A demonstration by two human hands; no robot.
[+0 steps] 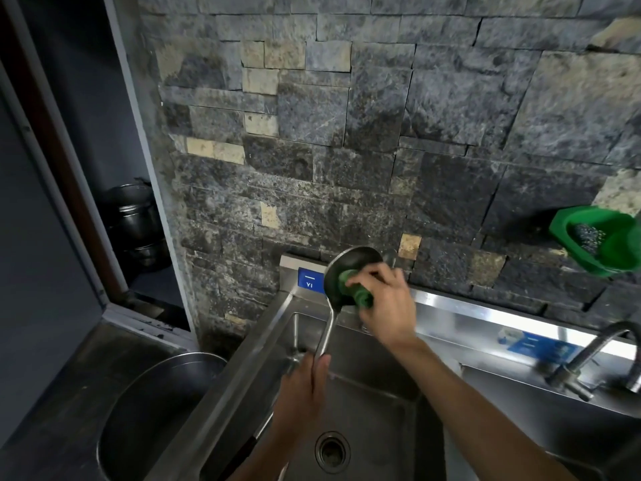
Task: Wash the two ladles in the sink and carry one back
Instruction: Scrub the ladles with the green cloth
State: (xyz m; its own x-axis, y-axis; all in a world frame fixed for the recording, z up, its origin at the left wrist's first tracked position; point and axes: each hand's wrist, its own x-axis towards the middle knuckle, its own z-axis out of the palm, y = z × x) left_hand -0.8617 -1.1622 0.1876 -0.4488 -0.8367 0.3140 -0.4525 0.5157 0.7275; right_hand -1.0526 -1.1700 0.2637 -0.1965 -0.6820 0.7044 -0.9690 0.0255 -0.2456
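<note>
Ladle (pixel 341 286): stainless steel, round bowl raised above the far rim of the sink, concave face turned toward the viewer; long slender handle slanting down and left to the lower hand; held over the basin, clear of its floor.
Left hand (pixel 305 394): fingers and thumb curled round the lower part of the ladle handle, gripping it; somewhat blurred.
Right hand (pixel 385 303): fingers bent and closed on a green scrub pad (pixel 359 289); pad pressed into the ladle bowl; fingertips blurred, so the exact lie of each cannot be told.
Sink (pixel 364 404): rectangular brushed-steel basin with flat walls; round perforated drain (pixel 332 452) in the floor; a second dark-handled utensil lies along the near left wall, its kind unclear.
Label (pixel 309 280): small blue rectangle on the steel upstand behind the ladle bowl.
Faucet (pixel 596 355): curved metal spout on the right deck, next to a blue sticker (pixel 541 345).
Green holder (pixel 600 239): plastic, on the wall at right; contains a ball of steel wool (pixel 588 236).
Wall (pixel 381 133): rough grey stone blocks of uneven size, a few pale tan pieces.
Round basin (pixel 152 411): large, steel, smooth, left of the sink.
Steel pots (pixel 135 220): stacked, shiny, in the dark recess at left.
</note>
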